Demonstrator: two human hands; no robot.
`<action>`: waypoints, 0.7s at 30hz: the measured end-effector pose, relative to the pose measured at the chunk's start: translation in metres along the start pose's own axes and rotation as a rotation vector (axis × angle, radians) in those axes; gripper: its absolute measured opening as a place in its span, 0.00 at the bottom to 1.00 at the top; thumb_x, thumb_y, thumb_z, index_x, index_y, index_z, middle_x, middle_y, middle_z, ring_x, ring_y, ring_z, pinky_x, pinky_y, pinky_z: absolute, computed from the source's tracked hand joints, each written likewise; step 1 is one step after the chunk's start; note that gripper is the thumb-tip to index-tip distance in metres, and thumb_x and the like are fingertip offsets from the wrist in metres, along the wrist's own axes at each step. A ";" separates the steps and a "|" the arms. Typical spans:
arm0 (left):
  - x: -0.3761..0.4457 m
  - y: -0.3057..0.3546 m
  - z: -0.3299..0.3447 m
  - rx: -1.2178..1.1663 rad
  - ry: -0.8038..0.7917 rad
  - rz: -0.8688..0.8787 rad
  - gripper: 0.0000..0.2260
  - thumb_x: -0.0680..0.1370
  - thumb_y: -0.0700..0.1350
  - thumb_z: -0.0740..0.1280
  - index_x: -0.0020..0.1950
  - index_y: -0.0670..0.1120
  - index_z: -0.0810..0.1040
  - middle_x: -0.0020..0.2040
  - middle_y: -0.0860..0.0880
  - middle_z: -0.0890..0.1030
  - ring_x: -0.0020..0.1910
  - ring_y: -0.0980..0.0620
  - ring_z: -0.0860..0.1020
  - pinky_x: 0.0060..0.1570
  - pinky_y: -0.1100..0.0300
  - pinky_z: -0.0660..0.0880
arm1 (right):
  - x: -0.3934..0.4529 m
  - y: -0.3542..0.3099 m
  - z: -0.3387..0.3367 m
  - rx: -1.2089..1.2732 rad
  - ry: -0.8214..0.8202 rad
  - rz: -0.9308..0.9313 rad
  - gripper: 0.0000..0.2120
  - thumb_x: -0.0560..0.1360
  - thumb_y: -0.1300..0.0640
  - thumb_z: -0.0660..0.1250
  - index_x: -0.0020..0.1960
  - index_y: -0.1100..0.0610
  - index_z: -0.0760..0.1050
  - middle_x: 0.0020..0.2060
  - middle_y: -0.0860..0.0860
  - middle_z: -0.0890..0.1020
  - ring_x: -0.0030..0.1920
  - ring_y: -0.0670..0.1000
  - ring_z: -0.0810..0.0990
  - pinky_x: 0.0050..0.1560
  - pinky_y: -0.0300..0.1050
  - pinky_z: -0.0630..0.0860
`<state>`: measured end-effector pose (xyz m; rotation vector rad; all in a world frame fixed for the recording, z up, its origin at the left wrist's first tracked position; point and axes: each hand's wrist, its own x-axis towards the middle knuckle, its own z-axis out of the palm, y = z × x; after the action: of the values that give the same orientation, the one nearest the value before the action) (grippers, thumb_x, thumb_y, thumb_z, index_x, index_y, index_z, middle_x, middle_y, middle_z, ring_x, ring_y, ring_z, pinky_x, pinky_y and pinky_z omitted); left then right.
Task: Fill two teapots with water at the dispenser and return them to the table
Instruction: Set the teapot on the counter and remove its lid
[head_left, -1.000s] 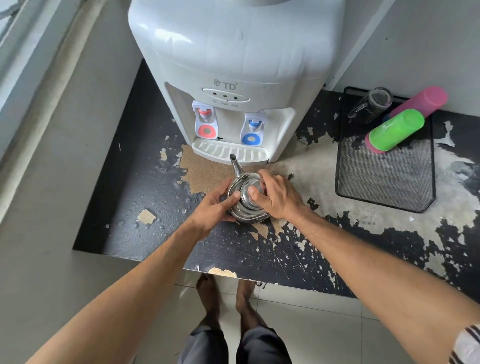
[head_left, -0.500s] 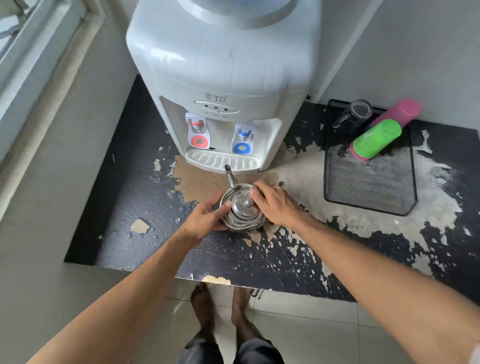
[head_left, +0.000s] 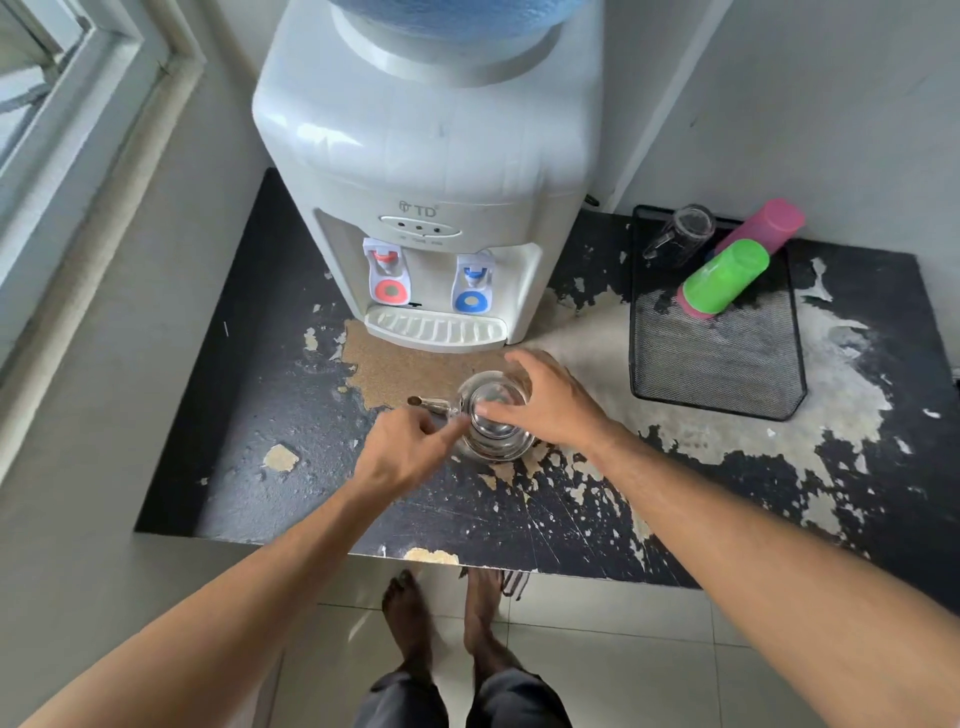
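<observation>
One small steel teapot stands on the worn black counter, in front of the white water dispenser. Its spout points left. My right hand lies over the top and far side of the pot, thumb across the lid. From the left, my left hand touches the pot's side just below the spout with its fingertips. The dispenser's red tap and blue tap hang above its drip tray. No second teapot is in view.
A black mesh tray at the right holds a green cup, a pink cup and a glass mug lying on their sides. A wall and window frame run along the left. My bare feet stand on the tiled floor.
The teapot has been turned on the counter: its spout pointed at the dispenser and now points left. My left hand slid back toward the spout side. The camera has tilted upward.
</observation>
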<state>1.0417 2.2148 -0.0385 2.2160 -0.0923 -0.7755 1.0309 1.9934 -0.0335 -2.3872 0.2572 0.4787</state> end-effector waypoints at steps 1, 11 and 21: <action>0.001 0.009 -0.005 0.008 0.082 0.057 0.25 0.79 0.64 0.67 0.30 0.47 0.75 0.25 0.52 0.75 0.22 0.55 0.69 0.26 0.61 0.71 | -0.003 0.000 0.000 -0.037 0.029 0.059 0.43 0.68 0.33 0.76 0.74 0.53 0.67 0.69 0.53 0.72 0.65 0.52 0.75 0.59 0.44 0.72; 0.055 0.058 -0.018 0.107 -0.271 0.181 0.22 0.84 0.50 0.65 0.77 0.47 0.69 0.73 0.43 0.73 0.65 0.46 0.75 0.72 0.42 0.70 | -0.009 0.000 0.002 0.101 -0.006 0.042 0.37 0.68 0.49 0.81 0.73 0.51 0.70 0.67 0.48 0.75 0.62 0.47 0.76 0.66 0.49 0.74; 0.050 0.011 0.005 -0.306 -0.375 0.011 0.24 0.83 0.45 0.67 0.78 0.54 0.67 0.63 0.43 0.78 0.52 0.42 0.85 0.52 0.48 0.84 | -0.028 0.003 0.040 0.212 0.281 0.320 0.52 0.66 0.27 0.73 0.78 0.53 0.58 0.71 0.53 0.71 0.68 0.54 0.74 0.56 0.47 0.75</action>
<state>1.0816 2.1891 -0.0586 1.7638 -0.1584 -1.1133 0.9937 2.0190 -0.0517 -2.2065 0.7857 0.2411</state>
